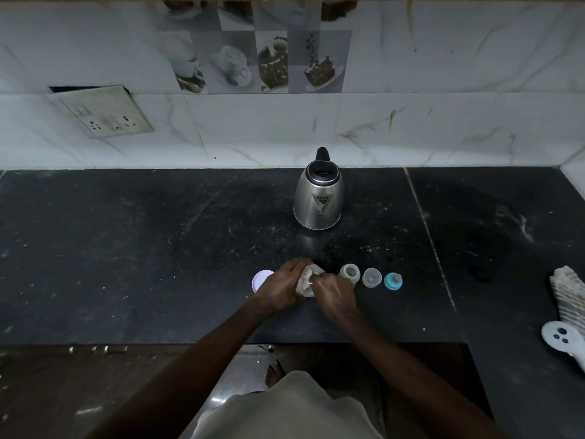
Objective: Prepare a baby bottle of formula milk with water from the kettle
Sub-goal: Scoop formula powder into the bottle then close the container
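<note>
Scooping step, I judge; left hand (278, 288) grips the formula tub (305, 280) near the counter (158, 248) front, lid (261, 278) just left; right hand (332, 293) curled at its mouth, contents I cannot tell; next: carry powder level to the bottle (349, 274) just right; kettle (318, 198) stands well behind.

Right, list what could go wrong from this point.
1. The jar is open and looks tilted, with the left hand gripping it and the right hand at its mouth. Its contents could spill.
2. The open bottle stands right beside the right hand, so a knock might tip it.
3. The teat ring sits on the speckled counter and may pick up dirt.
</note>
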{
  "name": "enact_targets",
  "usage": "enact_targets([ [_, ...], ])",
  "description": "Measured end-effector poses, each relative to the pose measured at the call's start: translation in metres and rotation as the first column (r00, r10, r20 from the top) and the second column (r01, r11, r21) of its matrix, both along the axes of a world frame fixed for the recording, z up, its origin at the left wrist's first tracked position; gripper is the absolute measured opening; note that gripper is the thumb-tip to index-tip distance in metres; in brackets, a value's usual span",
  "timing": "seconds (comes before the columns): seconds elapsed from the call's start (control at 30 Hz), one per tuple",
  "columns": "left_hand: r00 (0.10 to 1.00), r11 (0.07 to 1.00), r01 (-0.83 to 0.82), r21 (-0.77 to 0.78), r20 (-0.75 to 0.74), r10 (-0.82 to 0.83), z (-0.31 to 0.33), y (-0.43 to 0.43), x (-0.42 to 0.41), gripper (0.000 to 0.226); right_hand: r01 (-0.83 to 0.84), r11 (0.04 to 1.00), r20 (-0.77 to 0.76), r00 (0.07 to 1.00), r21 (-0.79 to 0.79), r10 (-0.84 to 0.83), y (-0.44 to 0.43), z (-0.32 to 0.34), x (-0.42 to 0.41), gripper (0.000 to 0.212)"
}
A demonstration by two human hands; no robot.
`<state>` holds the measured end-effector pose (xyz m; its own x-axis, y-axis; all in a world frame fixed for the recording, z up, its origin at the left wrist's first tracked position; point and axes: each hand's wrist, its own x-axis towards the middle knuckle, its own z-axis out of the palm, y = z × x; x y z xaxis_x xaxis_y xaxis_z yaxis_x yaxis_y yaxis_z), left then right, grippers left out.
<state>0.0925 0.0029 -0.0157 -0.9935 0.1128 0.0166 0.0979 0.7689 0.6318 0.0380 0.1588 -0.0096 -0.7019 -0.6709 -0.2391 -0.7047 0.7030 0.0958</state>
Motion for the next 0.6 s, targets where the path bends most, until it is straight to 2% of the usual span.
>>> enact_targets([
  [0.23,0.998,0.999,-0.014,-0.052,0.056,0.017,-0.004,0.003,-0.002,0.063,0.224,0.972,0.076,0.973,-0.067,-0.219,-0.006,-0.009,0.001,0.032],
  [0.37,0.996,0.998,-0.019,-0.063,0.084,0.024,-0.005,0.003,-0.003,0.065,0.435,0.877,0.230,0.892,-0.207,-0.388,-0.011,-0.013,0.006,0.027],
  [0.43,0.996,0.998,-0.021,-0.060,0.089,0.026,-0.005,0.001,-0.003,0.066,0.577,0.763,0.372,0.803,-0.293,-0.465,-0.013,-0.014,0.006,0.023],
  [0.47,0.995,0.998,-0.023,-0.058,0.096,0.029,-0.004,0.000,-0.004,0.068,0.658,0.676,0.474,0.736,-0.332,-0.484,-0.012,-0.014,0.005,0.022],
  [0.53,0.992,0.998,-0.038,-0.041,0.115,0.043,-0.003,-0.003,-0.006,0.072,0.812,0.456,0.676,0.567,-0.364,-0.470,-0.008,-0.013,0.002,0.022],
  [0.6,0.988,0.997,-0.075,-0.003,0.137,0.075,-0.002,-0.006,-0.007,0.076,0.916,0.241,0.802,0.399,-0.322,-0.445,0.000,-0.011,-0.002,0.020],
])
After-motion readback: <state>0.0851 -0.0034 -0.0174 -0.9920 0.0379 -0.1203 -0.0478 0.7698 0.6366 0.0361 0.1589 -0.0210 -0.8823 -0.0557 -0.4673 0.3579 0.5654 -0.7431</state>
